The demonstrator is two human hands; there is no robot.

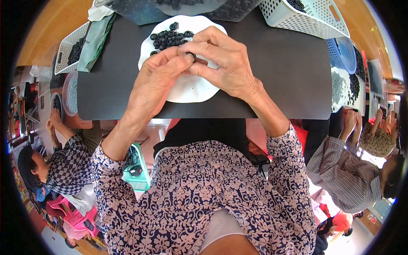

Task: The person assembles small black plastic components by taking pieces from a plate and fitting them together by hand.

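Head view: small black rubber ring (pixel 192 55) pinched between fingertips of left hand (pixel 159 76) and right hand (pixel 223 63), above white scalloped plate (pixel 191 91) heaped with similar black rings (pixel 170 38). Below, matte black surface (pixel 280 80); white perforated plastic baskets (pixel 306 17) at far edge.

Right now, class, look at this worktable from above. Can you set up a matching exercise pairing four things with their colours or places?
Column one:
1. small ring
2. plate
3. mat
4. basket

Column two:
A. white with open lattice sides, at the far right corner
B. black, pinched between the fingers of both hands
C. dark, flat, covering the tabletop
D. white with a wavy rim, holding a heap of black rings

Pairs: 1-B, 2-D, 3-C, 4-A
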